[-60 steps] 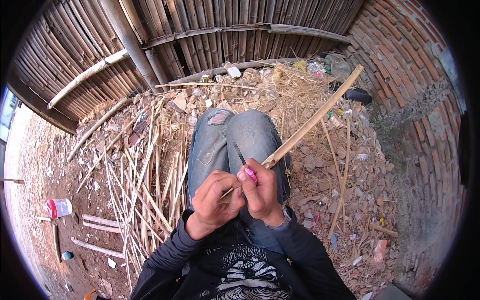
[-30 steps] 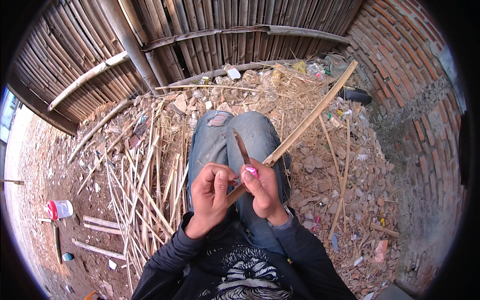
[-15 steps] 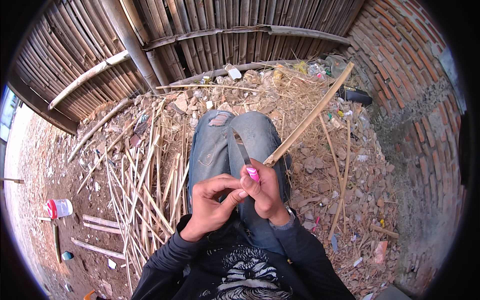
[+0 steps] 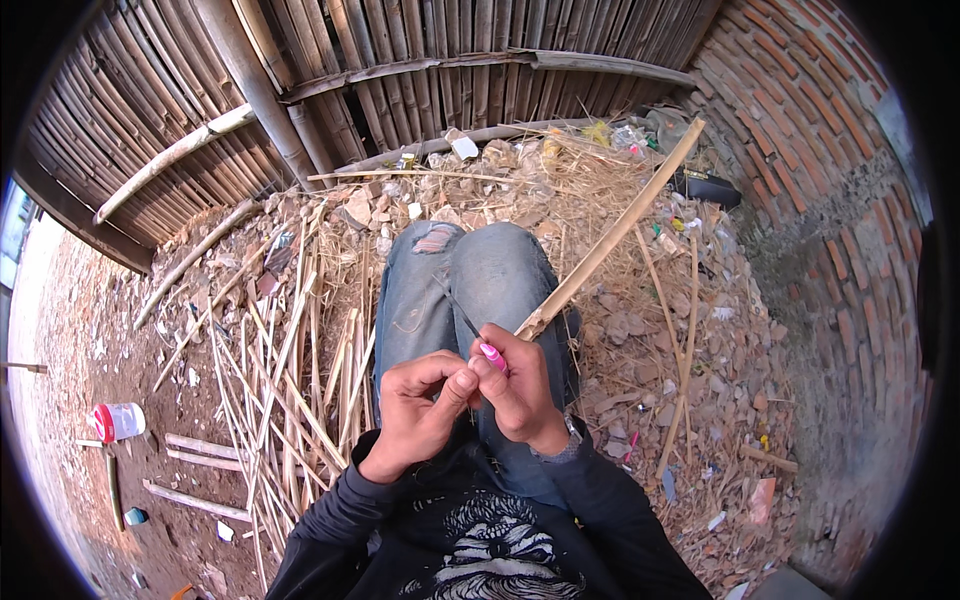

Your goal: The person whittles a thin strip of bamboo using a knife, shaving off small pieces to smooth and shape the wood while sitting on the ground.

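My right hand point(image 4: 520, 392), above my lap, is closed round the pink-and-white handle of a knife point(image 4: 492, 354). The knife's narrow blade points up and to the left over my jeans, seen nearly edge-on. My left hand point(image 4: 418, 405) is pinched, its thumb and forefinger meeting the right thumb; whatever lies between them is too small to make out. Beside the right hand, the near end of a split bamboo strip point(image 4: 620, 228) lies by my right thigh, slanting away to the far right. Whether the right hand touches it I cannot tell.
Several thin bamboo strips point(image 4: 285, 390) lie piled at my left. Beyond are a clear tub with a red lid point(image 4: 120, 422) and short bamboo pieces point(image 4: 195, 498). Rubble and straw point(image 4: 640, 350) cover the ground at right. A bamboo wall point(image 4: 430, 105) stands ahead, a brick wall point(image 4: 850, 250) at right.
My right hand has turned and dropped slightly toward the left hand, so the blade shows its thin edge rather than its flat. The two hands are closer together.
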`<state>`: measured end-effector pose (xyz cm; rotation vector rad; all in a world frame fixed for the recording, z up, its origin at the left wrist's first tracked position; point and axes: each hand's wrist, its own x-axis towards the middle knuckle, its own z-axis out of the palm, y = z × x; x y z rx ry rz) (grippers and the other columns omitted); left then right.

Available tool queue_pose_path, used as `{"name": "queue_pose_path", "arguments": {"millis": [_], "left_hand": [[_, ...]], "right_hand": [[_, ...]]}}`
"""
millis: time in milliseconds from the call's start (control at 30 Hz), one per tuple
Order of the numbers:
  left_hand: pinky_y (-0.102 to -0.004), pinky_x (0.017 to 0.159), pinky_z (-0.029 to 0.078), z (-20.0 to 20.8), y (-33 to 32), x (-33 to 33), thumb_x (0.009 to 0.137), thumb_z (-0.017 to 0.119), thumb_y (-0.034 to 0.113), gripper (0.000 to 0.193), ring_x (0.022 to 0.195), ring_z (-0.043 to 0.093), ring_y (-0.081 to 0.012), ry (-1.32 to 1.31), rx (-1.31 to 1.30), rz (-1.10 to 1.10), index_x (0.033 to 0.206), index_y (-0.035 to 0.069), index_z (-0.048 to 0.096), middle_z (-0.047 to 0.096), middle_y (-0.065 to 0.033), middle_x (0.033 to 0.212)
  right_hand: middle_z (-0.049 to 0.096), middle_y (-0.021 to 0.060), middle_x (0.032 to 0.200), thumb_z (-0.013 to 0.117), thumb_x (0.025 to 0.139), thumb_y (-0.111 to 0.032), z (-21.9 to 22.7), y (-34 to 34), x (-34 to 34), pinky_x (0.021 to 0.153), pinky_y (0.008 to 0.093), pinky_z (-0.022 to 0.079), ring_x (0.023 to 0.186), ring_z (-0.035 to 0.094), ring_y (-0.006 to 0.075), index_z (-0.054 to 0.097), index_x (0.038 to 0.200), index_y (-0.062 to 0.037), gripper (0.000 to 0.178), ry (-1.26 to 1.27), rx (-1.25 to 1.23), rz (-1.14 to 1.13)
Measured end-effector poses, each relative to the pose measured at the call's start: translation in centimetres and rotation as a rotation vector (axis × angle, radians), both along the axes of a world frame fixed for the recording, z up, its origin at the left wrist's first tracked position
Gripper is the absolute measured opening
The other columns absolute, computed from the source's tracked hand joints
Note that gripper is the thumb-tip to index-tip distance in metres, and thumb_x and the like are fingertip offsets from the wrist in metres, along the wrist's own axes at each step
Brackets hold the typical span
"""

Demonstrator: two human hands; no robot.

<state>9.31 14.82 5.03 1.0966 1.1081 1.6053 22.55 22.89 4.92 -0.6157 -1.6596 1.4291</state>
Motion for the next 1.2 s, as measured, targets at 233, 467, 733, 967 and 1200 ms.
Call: {"name": "queue_pose_path", "arguments": {"millis": [233, 467, 733, 967, 1200], "left_hand": [[-0.0275, 0.066, 0.048, -2.2, -1.4, -1.2, 0.111, 0.047, 0.027, 0.037, 0.07, 0.058, -0.0121, 0.16, -0.134, 0.094, 0.106, -0.004, 0.066, 0.069, -0.0084, 0.087], [-0.0315, 0.073, 0.052, -1.6, -2.3, -0.3, 0.102, 0.062, 0.014, 0.024, 0.078, 0.066, -0.0163, 0.55, -0.203, 0.051, 0.117, -0.004, 0.065, 0.07, -0.0138, 0.089], [-0.0215, 0.056, 0.042, -3.8, -3.0, -0.6, 0.107, 0.059, 0.017, 0.026, 0.062, 0.055, -0.0055, 0.001, -0.525, -0.145, 0.121, -0.004, 0.066, 0.066, -0.0015, 0.08], [-0.0216, 0.052, 0.039, -4.5, -2.7, -0.9, 0.107, 0.058, 0.015, 0.025, 0.059, 0.05, -0.007, -0.263, -0.555, -0.229, 0.122, -0.004, 0.064, 0.063, -0.004, 0.081], [-0.0209, 0.051, 0.038, -4.3, -2.6, -0.8, 0.107, 0.058, 0.015, 0.023, 0.059, 0.051, -0.0073, -0.284, -0.57, -0.221, 0.12, -0.004, 0.065, 0.063, -0.0042, 0.08]], "right_hand": [[0.053, 0.0047, 0.061, 0.07, 0.095, -0.027, 0.9, -0.2, -0.3, 0.05, 0.0295, 0.039, 0.054, 0.048, 0.0097, 0.06, 0.083, -0.0031, 0.029, -0.161, 0.05, -0.016], [0.063, 0.0037, 0.067, 0.06, 0.095, -0.008, -0.4, -0.3, -0.5, 0.054, 0.0273, 0.044, 0.06, 0.056, 0.0065, 0.067, 0.091, -0.0015, 0.011, -0.039, 0.053, -0.104], [0.043, -0.0049, 0.063, 0.05, 0.095, 0.003, 1.2, 0.1, 3.2, 0.05, 0.0241, 0.026, 0.053, 0.033, 0.0023, 0.06, 0.081, -0.0045, 0.019, 0.326, -0.595, 0.076], [0.036, -0.0048, 0.069, 0.058, 0.098, -0.002, 2.2, 1.6, 5.9, 0.05, 0.0251, 0.025, 0.05, 0.028, 0.0048, 0.052, 0.101, -0.0098, 0.01, 0.626, -0.79, 0.104], [0.03, -0.0055, 0.067, 0.061, 0.097, -0.001, 2.9, 1.5, 6.3, 0.05, 0.0251, 0.025, 0.05, 0.028, 0.0046, 0.047, 0.115, -0.0101, 0.024, 0.645, -0.786, 0.153]]}}
